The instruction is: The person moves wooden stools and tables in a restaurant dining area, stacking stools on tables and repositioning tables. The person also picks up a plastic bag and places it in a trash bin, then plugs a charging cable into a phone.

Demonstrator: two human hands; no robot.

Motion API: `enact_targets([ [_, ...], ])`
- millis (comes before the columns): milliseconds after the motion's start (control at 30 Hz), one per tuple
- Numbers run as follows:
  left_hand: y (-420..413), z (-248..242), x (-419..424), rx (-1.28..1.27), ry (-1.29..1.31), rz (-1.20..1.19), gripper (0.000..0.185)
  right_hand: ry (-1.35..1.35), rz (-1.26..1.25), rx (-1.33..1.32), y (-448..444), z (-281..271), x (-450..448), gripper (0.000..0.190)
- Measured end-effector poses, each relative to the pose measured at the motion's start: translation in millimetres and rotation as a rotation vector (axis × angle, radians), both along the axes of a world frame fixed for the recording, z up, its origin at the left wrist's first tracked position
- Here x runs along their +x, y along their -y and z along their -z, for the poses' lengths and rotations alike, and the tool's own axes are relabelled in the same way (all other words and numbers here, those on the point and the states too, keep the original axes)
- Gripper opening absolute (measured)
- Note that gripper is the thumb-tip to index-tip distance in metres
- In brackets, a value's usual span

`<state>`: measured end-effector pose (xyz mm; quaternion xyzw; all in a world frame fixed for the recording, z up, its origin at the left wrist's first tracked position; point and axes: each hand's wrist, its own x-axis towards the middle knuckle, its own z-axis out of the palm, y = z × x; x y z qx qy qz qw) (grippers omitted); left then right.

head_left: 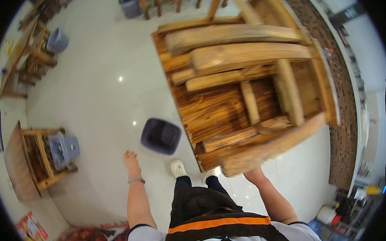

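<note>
My left hand (131,160) hangs over the floor on the left, holding nothing, its fingers loosely bent. A dark grey plastic bin (161,136) stands on the tiles to its right. My right hand (254,175) is at the underside of a thick wooden leg (270,145), and its fingers are hidden behind the wood. That leg belongs to upturned wooden furniture, probably a bench or stool, whose legs and crossbars point up towards me. Beneath them shows a varnished brown wooden board (212,106). The wood is slightly blurred.
A patterned brown counter or ledge (341,138) runs along the right. On the left stands a wooden table (23,164) with a grey bin (64,149) by it. More wooden tables and stools, a blue-grey bin (58,40) and a dark bin (130,5) stand farther off.
</note>
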<state>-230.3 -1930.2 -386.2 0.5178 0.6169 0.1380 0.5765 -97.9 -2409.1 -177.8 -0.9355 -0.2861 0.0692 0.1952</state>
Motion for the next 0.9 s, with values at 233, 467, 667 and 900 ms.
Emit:
enact_targets([
  [233,11.8,-286.1,115.9,0.348,0.443,0.285,0.027,-0.401,1.171,0.554,148.5,-48.4,-35.2,0.019],
  [467,194.9,-471.1,226.7,0.355,0.916,0.949,0.024,-0.39,1.249,1.156,241.3,-87.3,115.2,0.017],
  [667,408.7,-473.3,309.1,0.001,0.619,1.27,0.07,-0.202,0.768,0.919,221.8,-92.0,289.8,0.021],
  [900,478.9,-454.1,343.2,0.026,0.43,1.097,0.067,-0.026,0.354,0.885,144.9,-100.2,264.1,0.017],
])
